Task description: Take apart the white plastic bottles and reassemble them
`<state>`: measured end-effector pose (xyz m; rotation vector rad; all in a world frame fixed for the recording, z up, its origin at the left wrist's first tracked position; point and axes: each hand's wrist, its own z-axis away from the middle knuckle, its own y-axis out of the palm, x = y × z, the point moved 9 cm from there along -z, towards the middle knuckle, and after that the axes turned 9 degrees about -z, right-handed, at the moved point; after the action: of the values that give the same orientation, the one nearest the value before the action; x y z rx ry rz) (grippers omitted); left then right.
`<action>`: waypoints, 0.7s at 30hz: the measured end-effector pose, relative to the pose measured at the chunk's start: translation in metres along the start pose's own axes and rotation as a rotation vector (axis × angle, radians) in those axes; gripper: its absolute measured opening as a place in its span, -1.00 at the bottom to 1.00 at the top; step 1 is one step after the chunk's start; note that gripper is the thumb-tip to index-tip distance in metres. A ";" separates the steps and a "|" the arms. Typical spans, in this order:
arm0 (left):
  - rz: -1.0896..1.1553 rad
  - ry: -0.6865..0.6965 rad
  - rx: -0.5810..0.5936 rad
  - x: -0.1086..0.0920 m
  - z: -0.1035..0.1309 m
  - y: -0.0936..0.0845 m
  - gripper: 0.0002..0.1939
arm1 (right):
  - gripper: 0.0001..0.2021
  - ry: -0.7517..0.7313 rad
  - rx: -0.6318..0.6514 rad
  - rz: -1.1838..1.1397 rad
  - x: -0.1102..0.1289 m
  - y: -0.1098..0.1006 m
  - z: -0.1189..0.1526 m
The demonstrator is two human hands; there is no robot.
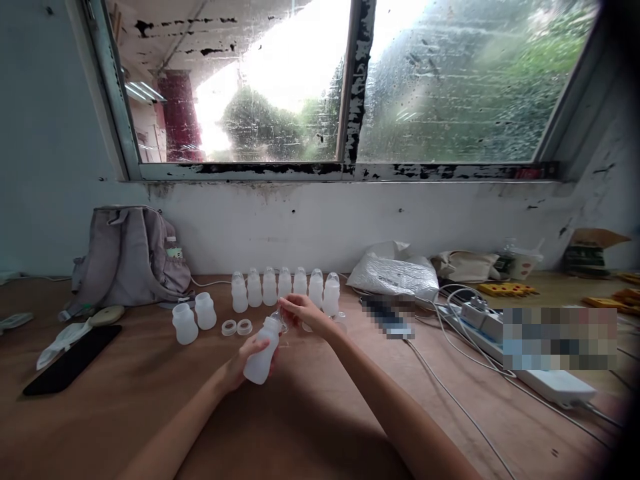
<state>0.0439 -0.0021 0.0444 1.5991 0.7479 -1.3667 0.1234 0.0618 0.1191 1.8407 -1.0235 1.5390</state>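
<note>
My left hand (249, 352) is wrapped round a frosted white baby bottle (259, 363), which tilts to the right above the table. My right hand (299, 311) pinches the clear nipple (275, 316) at the bottle's top. Behind the hands stands a row of several similar bottles (255, 288) with clear caps. Two bottles without tops (185, 327) are upright to the left. Between them and my left hand lie two white collar rings (229, 327). Small clear pieces (341, 319) rest right of my right wrist, partly hidden by it.
A grey backpack (125, 253) leans at the back left, with a black flat pad (73, 361) before it. To the right are a silvery plastic bag (395, 275), a phone (383, 313) on a cable, and a white power strip (560, 387) with tangled cords. A wall and window close off the back.
</note>
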 end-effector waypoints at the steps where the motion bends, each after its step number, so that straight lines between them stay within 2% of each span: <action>1: -0.036 -0.005 -0.022 0.002 -0.001 -0.002 -0.65 | -0.63 -0.015 -0.020 0.013 0.002 0.000 0.000; 4: -0.052 -0.018 -0.032 0.008 -0.002 -0.003 -0.64 | -0.64 -0.044 -0.040 0.046 0.006 0.000 -0.001; 9: 0.025 -0.091 -0.037 0.015 -0.002 -0.005 -0.52 | -0.64 -0.037 0.032 0.043 0.010 0.000 0.000; 13: -0.001 -0.080 -0.043 0.010 0.001 -0.002 -0.52 | -0.70 -0.079 0.025 0.025 0.014 -0.002 -0.001; 17: -0.045 0.017 -0.009 -0.004 0.002 0.008 -0.56 | -0.78 -0.159 -0.024 -0.029 0.017 -0.008 -0.005; 19: -0.132 0.146 -0.088 -0.016 0.001 0.003 -0.52 | -0.80 -0.202 -0.073 -0.006 0.020 -0.016 -0.007; 21: -0.291 0.281 -0.228 -0.029 0.002 -0.007 -0.48 | -0.83 -0.231 -0.149 0.052 0.022 -0.028 -0.007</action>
<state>0.0301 0.0017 0.0709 1.5584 1.3002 -1.2138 0.1432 0.0786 0.1443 1.9306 -1.2642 1.2611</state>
